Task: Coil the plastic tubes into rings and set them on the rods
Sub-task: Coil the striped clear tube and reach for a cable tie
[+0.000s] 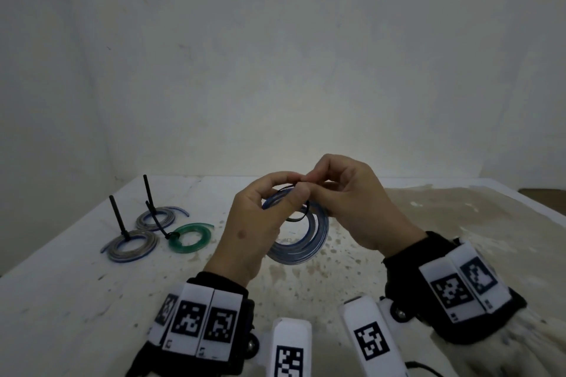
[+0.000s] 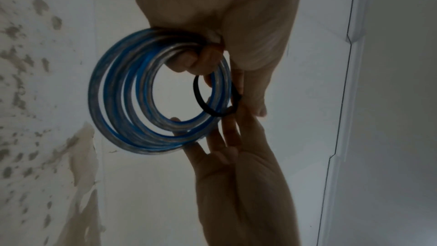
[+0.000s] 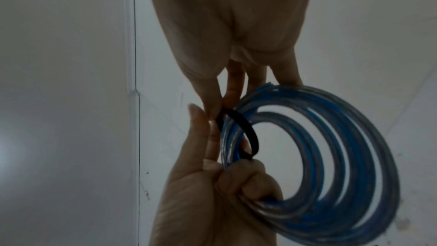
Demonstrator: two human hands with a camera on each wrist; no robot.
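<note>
While both hands pinch, a black tie (image 2: pixel 201 100) loops the blue coil (image 1: pixel 309 242).

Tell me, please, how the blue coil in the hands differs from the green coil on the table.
The blue coil is held in the air by both hands, larger, its turns loose; the green coil lies flat on the table, smaller and tight. The blue coil's black tie hangs loose; the green one's looks cinched. Both are coiled tubes.
</note>
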